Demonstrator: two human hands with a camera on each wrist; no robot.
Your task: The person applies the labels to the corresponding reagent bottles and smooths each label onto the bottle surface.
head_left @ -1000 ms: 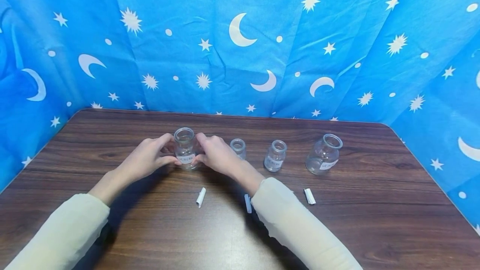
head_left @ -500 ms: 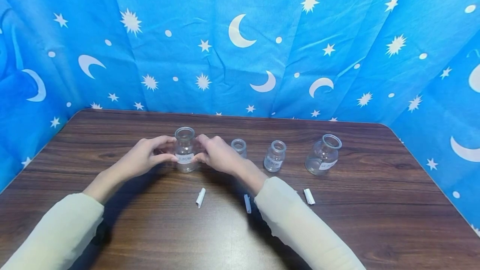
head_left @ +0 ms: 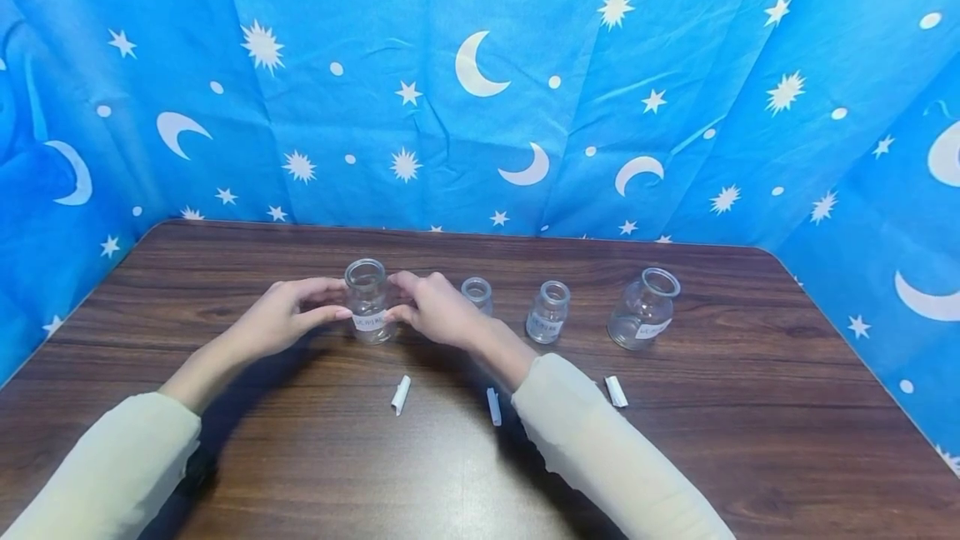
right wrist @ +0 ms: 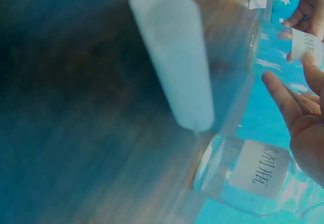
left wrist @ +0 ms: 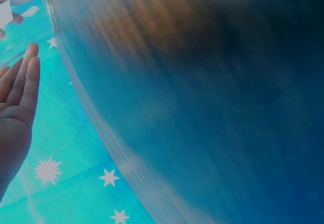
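Observation:
A clear glass reagent bottle [head_left: 367, 298] with a white handwritten label stands upright at the left of a row, in the head view. My left hand [head_left: 288, 308] holds its left side with thumb and fingertips. From the right, my right hand [head_left: 437, 308] pinches it, its thumb at the label's edge. In the right wrist view the held bottle [right wrist: 276, 49] lies between both hands, with the right hand's index finger [right wrist: 281, 100] extended beside it. The left wrist view catches only part of the left hand [left wrist: 17, 102], fingers stretched toward the glass.
Right of the hands stand a small bottle [head_left: 477, 294], partly behind the right wrist, another labelled bottle [head_left: 546, 319], and a wider bottle [head_left: 643, 315]. Curled white paper strips [head_left: 401, 395] lie in front on the dark wooden table [head_left: 337, 465]. A blue star-patterned cloth [head_left: 420, 107] hangs behind.
The held bottle's label, slanted a second ago, now sits more level toward the front. The left hand and forearm have shifted slightly left; both hands stay at the bottle.

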